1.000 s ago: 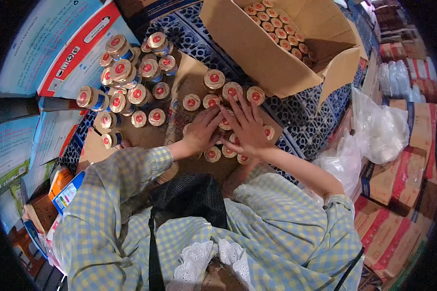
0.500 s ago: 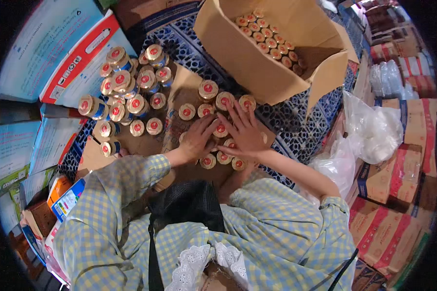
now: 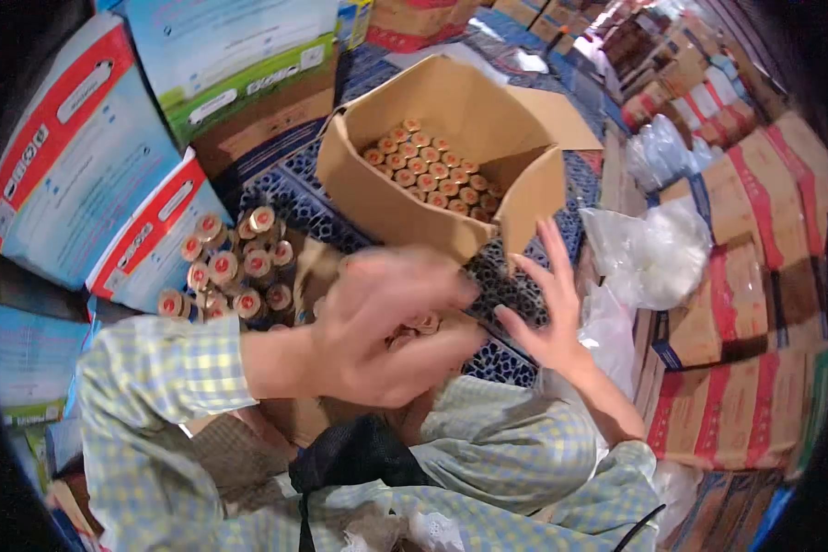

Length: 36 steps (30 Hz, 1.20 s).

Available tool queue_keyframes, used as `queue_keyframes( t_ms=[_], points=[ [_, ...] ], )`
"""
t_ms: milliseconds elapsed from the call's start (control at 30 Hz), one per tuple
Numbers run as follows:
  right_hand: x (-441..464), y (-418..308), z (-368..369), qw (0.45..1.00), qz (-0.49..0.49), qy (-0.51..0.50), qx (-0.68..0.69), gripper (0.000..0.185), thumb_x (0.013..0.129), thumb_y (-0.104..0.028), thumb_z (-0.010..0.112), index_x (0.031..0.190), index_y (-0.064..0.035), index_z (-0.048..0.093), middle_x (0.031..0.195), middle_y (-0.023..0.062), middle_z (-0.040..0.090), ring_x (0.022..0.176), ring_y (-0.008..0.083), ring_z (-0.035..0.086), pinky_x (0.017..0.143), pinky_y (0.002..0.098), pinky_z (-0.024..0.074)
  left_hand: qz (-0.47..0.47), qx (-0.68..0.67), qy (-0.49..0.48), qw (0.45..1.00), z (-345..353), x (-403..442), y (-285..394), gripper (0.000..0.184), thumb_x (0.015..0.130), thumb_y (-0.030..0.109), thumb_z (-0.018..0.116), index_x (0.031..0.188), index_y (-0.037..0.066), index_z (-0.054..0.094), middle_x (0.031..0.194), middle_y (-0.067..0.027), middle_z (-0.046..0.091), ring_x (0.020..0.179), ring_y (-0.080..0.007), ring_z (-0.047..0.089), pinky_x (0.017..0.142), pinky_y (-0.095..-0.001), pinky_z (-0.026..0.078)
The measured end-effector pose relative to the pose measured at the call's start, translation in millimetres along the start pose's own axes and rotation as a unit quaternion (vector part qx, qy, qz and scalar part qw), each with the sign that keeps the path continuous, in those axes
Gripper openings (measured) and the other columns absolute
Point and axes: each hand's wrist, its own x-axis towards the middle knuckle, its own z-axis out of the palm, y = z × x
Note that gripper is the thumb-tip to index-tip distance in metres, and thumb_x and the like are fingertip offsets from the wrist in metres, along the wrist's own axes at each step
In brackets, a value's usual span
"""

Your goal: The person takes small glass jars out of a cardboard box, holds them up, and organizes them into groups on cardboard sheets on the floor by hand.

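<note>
My left hand (image 3: 391,327) is raised close to the camera, blurred, and hides most of the jars (image 3: 424,323) under it; its fingers point right and what lies between them is unclear. My right hand (image 3: 554,317) hangs in the air at the right, fingers spread, nothing in it, just below a flap of the open carton (image 3: 405,207). Rows of gold-lidded jars (image 3: 430,168) with red marks stand inside that carton. A heap of similar jars (image 3: 223,268) is at the left, partly stacked.
Printed blue, white and red boxes (image 3: 83,147) stand at the left. A blue patterned mat (image 3: 299,198) lies under the carton. White plastic bags (image 3: 653,248) and brown cartons (image 3: 722,414) line the right side.
Both hands have lifted off the near group of jars and moved apart; the left rose toward the camera, the right went right. The view has shifted, showing more of the carton and boxes behind.
</note>
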Motion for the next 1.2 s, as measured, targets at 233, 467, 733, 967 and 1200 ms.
queue_keyframes(
  t_ms=[233,467,733,967,1200],
  points=[
    [61.6,-84.4,-103.5,0.949,-0.237,0.207,-0.027,0.049,0.073,-0.031,0.06,0.114,-0.0053,0.051,0.131,0.0273,0.031,0.122,0.0423,0.03,0.098,0.049,0.0265,-0.048,-0.063,-0.015,0.997,-44.6,162.9,30.2,0.018,0.075,0.009,0.053,0.089,0.0,0.055,0.093,-0.013,0.055,0.082,-0.0194,0.053,0.07,-0.0267,0.039],
    [80.1,-158.7,-167.7,0.837,-0.435,0.325,-0.067,0.049,0.073,-0.035,0.059,0.114,-0.0073,0.052,0.127,0.0242,0.036,0.119,0.0389,0.034,0.096,0.0473,0.0293,-0.076,-0.157,-0.021,0.984,-74.6,191.2,54.9,0.017,0.077,0.012,0.051,0.088,0.0,0.054,0.091,-0.0113,0.055,0.081,-0.0177,0.053,0.07,-0.0258,0.04],
    [63.2,-180.8,-185.2,0.795,-0.504,0.328,-0.076,0.05,0.073,-0.039,0.058,0.113,-0.0097,0.053,0.123,0.0206,0.041,0.116,0.0351,0.038,0.094,0.0454,0.0324,0.041,-0.177,-0.058,0.982,-49.1,181.8,86.4,0.016,0.078,0.015,0.05,0.086,0.001,0.053,0.087,-0.0094,0.054,0.079,-0.0164,0.053,0.07,-0.0254,0.041],
    [74.1,-153.3,-170.5,0.815,-0.5,0.291,-0.044,0.05,0.074,-0.043,0.056,0.113,-0.0117,0.054,0.12,0.0175,0.045,0.113,0.0317,0.042,0.092,0.0437,0.0351,0.183,-0.263,0.012,0.947,40.4,197.9,177.1,0.017,0.079,0.019,0.049,0.084,0.002,0.052,0.084,-0.0077,0.053,0.077,-0.0153,0.053,0.069,-0.025,0.042],
    [110.2,-96.8,-141.9,0.875,-0.385,0.294,0.007,0.051,0.074,-0.047,0.055,0.113,-0.0138,0.056,0.117,0.0144,0.05,0.11,0.0283,0.045,0.09,0.042,0.0378,0.196,-0.306,0.044,0.931,65.4,199.1,193.4,0.018,0.081,0.022,0.048,0.082,0.004,0.051,0.081,-0.006,0.052,0.075,-0.0142,0.053,0.069,-0.0247,0.043]
  ],
)
